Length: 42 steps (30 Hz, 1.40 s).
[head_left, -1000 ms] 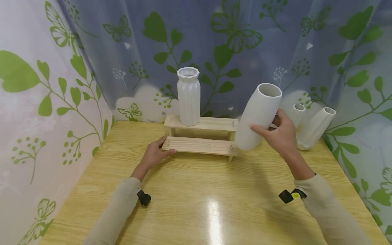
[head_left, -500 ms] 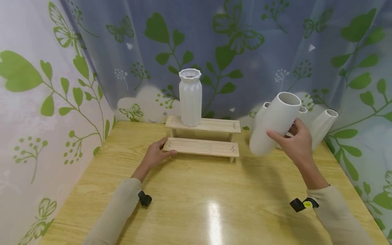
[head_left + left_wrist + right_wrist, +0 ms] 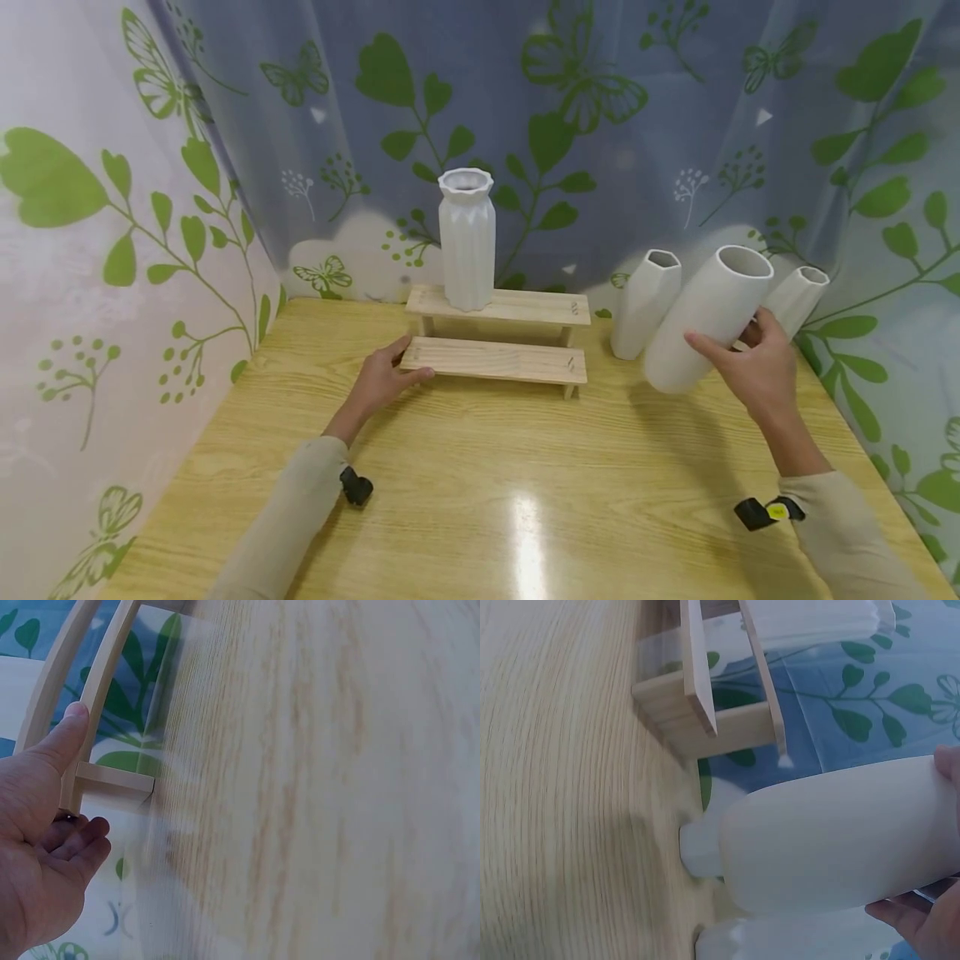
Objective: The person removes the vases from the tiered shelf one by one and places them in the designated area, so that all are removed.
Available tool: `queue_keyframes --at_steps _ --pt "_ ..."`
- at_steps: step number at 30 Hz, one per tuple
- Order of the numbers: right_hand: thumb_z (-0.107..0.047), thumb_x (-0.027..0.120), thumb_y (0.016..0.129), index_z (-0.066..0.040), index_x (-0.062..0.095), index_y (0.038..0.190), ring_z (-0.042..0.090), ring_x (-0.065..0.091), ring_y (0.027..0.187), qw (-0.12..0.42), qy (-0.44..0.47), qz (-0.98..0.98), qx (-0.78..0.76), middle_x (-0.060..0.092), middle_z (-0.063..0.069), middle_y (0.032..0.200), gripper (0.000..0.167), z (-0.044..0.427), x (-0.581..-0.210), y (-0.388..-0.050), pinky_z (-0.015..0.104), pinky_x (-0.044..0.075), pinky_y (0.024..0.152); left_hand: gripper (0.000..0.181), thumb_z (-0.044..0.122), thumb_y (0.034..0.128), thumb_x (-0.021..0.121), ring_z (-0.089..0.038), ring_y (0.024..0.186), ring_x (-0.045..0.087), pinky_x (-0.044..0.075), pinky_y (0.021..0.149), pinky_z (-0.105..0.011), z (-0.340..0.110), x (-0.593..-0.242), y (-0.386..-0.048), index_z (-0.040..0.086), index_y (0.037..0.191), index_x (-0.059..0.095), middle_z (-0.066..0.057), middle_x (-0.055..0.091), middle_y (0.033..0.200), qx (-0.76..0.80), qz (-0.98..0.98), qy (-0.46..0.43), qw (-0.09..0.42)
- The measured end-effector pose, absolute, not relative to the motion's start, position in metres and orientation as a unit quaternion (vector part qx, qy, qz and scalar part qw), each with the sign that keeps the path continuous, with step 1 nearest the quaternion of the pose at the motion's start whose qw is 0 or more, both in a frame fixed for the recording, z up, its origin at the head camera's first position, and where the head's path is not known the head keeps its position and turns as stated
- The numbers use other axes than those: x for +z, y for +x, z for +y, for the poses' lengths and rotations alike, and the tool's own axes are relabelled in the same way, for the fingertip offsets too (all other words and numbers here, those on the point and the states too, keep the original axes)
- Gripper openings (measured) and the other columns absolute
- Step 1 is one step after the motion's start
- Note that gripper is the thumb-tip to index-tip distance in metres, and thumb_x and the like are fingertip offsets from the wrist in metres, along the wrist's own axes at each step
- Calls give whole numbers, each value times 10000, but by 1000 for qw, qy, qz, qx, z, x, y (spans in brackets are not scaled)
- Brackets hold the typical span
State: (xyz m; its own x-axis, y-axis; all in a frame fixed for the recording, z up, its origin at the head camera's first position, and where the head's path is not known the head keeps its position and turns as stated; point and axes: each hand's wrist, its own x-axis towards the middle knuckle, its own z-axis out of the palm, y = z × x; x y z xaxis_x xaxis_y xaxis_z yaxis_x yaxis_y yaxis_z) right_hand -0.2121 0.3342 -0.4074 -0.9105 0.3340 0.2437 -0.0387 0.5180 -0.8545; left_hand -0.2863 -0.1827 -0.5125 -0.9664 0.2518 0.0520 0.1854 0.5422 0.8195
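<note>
- Wood-grain table [image 3: 450, 492], leaf-printed curtains [image 3: 660, 158] on three sides.
- Left hand [image 3: 377, 382] grips the wooden stand [image 3: 498, 358] at its lower left end.
- Fluted vase [image 3: 468, 246] upright on the stand's upper level.
- Smooth vase [image 3: 701, 325], clasped above the table by the right hand [image 3: 761, 371]; long axis leans right, mouth up and rightward.

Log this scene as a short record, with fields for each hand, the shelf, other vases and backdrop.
left hand: holds the lower board's left end on the wooden shelf
right hand: grips a smooth white vase, tilted
shelf: ribbed white vase upright on the upper tier
other vases: faceted vase; slim vase, partly hidden
backdrop: leaf-and-butterfly curtain
</note>
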Motion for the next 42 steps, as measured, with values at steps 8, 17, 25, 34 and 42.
queue_keyframes --at_steps 8,17,25,34,42 --pt "-317 877 828 -142 505 1485 19 576 1068 204 -122 -841 485 602 33 1295 775 354 -413 -209 62 483 758 926 418 918 771 -401 1451 397 457 1100 -507 -182 -511 -286 36 1610 289 -187 306 1641 461 878 124 34" --pt "-288 879 829 -138 500 1487 31 567 1080 211 -140 -833 491 600 8 1282 774 370 -416 -206 53 480 747 929 399 920 773 -390 1460 387 460 1098 -499 -182 -511 -285 36 1614 274 -187 291 1647 469 874 122 39" --pt "-338 879 822 -155 495 1507 51 556 1093 212 -174 -835 478 599 31 1313 806 381 -420 -205 56 454 746 934 415 920 769 -398 1462 381 459 1098 -503 -182 -512 -285 40 1617 272 -178 281 1653 471 872 123 40" --pt "-358 878 819 -199 484 1521 42 554 1102 212 -206 -827 479 593 25 1339 820 393 -428 -210 79 444 751 944 429 907 776 -390 1458 390 461 1098 -497 -181 -513 -285 36 1611 287 -168 291 1651 474 871 124 38" --pt "-399 869 820 -198 457 1534 69 543 1166 198 -233 -825 474 563 64 1420 849 401 -433 -209 86 428 782 955 444 901 779 -393 1461 385 452 1107 -498 -182 -513 -286 36 1612 288 -172 289 1651 476 870 122 40"
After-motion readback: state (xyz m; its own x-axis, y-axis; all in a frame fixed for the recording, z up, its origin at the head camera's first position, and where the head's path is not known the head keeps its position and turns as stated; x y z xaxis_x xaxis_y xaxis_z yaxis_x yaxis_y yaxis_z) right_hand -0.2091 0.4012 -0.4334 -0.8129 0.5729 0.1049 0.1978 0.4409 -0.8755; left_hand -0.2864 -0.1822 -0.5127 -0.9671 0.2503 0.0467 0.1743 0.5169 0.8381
